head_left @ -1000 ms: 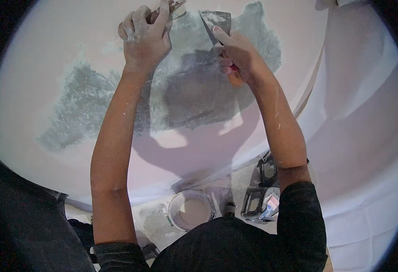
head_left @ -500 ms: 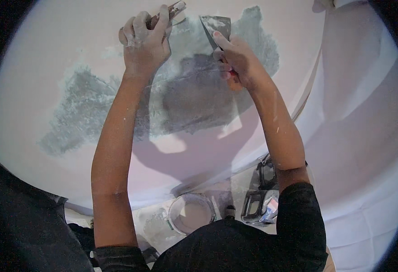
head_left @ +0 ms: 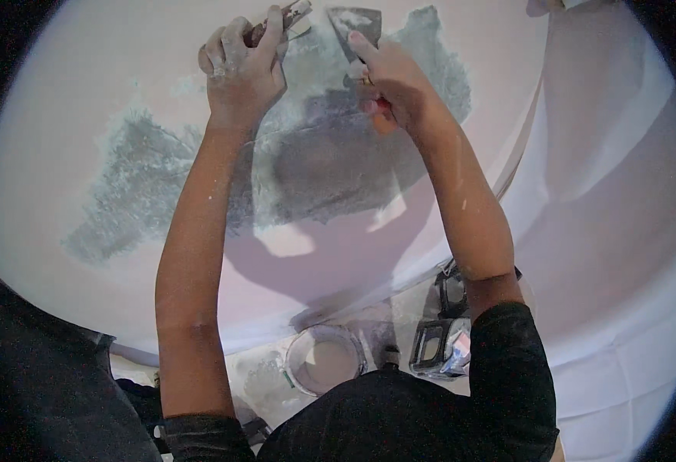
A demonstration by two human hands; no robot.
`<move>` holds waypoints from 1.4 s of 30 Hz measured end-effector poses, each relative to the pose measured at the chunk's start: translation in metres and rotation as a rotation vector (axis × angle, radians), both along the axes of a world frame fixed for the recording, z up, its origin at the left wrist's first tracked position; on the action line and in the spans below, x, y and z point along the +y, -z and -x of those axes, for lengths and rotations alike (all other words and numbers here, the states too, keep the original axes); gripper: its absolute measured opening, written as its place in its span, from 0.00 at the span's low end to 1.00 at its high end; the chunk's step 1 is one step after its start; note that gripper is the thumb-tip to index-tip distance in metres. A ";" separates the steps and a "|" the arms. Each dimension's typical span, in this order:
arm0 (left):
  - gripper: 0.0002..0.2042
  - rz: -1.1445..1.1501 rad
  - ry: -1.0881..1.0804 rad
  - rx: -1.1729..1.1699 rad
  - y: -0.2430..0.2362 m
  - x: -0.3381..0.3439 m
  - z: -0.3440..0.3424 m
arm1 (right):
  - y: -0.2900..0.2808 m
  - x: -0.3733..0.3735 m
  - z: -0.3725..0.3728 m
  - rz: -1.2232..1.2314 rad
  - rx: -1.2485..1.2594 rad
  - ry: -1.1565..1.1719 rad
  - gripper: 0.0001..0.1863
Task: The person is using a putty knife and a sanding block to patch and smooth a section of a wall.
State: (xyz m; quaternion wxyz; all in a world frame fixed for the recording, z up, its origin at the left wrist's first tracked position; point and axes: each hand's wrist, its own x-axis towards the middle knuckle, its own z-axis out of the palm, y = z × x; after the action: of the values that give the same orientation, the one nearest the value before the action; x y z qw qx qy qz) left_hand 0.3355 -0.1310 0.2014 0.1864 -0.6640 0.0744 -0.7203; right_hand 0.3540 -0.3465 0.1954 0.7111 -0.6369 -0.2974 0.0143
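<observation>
Both my arms reach up to a pale wall [head_left: 53, 169] with a large grey patch of wet-looking filler [head_left: 145, 181]. My left hand [head_left: 241, 81], dusted white, is closed around a scraper [head_left: 301, 11] with a dark, smeared handle; most of its blade is hidden. To the right, my right hand [head_left: 403, 85] grips an orange-handled putty knife [head_left: 363, 21], thumb laid along its base. The broad metal blade carries white filler and points up, over the top of the patch. Whether it touches the wall, I cannot tell.
Below, on the floor, stands a round bucket [head_left: 288, 365] with pale contents. Black plastic frames [head_left: 428, 348] and a small printed packet [head_left: 458, 350] lie right of it. White sheeting [head_left: 600, 254] hangs at the right; something dark [head_left: 30, 362] fills the lower left.
My right hand has moved a little up and left with the putty knife, nearer the scraper. My left hand has shifted only slightly left.
</observation>
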 end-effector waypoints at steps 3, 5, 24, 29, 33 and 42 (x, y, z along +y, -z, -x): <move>0.25 -0.014 0.045 0.036 0.000 0.002 0.001 | 0.007 0.003 0.005 0.175 -0.041 0.050 0.18; 0.26 0.001 0.056 0.032 0.000 0.002 0.000 | 0.010 0.001 0.010 0.030 0.096 -0.006 0.17; 0.24 0.032 -0.018 0.102 -0.001 -0.001 0.003 | 0.037 -0.010 0.008 0.084 0.048 0.081 0.15; 0.24 0.027 -0.022 0.069 0.000 -0.003 0.004 | 0.010 -0.003 0.015 -0.010 0.060 -0.059 0.15; 0.23 0.010 0.013 0.007 -0.001 -0.004 0.005 | 0.006 0.002 0.018 0.059 0.138 0.097 0.15; 0.23 0.006 0.028 0.023 -0.001 -0.003 0.006 | 0.002 0.002 0.019 0.038 0.131 0.024 0.16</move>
State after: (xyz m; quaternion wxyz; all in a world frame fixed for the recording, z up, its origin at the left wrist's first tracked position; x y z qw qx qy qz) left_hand 0.3299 -0.1336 0.2025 0.1737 -0.6715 0.0836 -0.7155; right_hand 0.3349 -0.3444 0.1934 0.7170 -0.6514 -0.2423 0.0528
